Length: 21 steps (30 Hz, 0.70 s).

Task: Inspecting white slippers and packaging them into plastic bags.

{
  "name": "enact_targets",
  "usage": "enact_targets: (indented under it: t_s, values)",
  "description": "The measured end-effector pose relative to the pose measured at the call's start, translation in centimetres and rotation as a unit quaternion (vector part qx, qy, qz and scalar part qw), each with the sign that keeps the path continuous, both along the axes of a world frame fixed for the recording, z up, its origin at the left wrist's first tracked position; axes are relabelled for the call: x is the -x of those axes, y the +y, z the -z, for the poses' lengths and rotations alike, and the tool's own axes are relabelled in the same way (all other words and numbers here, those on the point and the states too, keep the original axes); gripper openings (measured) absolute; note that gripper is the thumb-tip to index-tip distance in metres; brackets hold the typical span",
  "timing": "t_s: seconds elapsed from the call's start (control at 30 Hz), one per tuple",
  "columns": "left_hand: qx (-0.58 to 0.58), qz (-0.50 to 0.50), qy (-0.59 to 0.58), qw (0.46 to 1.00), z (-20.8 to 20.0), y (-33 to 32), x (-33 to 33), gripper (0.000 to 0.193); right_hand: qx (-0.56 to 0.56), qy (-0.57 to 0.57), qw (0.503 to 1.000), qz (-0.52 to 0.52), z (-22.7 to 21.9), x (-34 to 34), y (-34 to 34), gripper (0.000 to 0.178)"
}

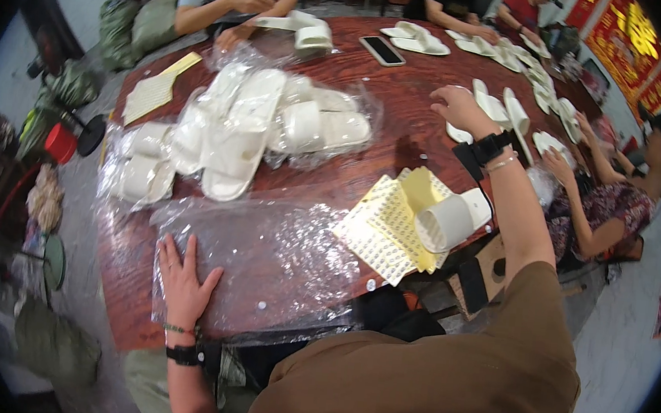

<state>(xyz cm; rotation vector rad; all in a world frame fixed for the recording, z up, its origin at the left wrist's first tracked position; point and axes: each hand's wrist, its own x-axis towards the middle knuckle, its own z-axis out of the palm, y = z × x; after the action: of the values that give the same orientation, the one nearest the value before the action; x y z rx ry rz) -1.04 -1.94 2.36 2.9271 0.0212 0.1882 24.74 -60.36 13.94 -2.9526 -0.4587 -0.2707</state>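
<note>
Left hand [188,287] flat on clear plastic [275,253], lower left, fingers splayed; right hand [463,108] outstretched, upper right, fingers half-bent, seemingly empty.

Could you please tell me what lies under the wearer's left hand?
Clear plastic lies under the left hand, with the reddish table showing through; what the palm covers directly cannot be seen.
</note>
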Motion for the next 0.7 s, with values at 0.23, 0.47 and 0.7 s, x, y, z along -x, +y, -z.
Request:
enact_targets:
  t_s: [0.23,0.47,0.7]
  values:
    - [-0.011,0.008,-0.034,0.999,0.6,0.0,0.2,0.082,-0.095,0.064,0.951,-0.288,-1.5,6.1,18.5,0.028]
    - [-0.01,0.012,-0.056,0.998,0.5,-0.3,-0.1,0.082,-0.098,-0.045,0.949,-0.295,2.3,2.0,27.5,0.052]
    - [-0.009,0.001,-0.038,0.999,0.3,-0.3,0.2,0.082,0.03,-0.094,0.969,-0.225,5.3,1.6,34.7,0.069]
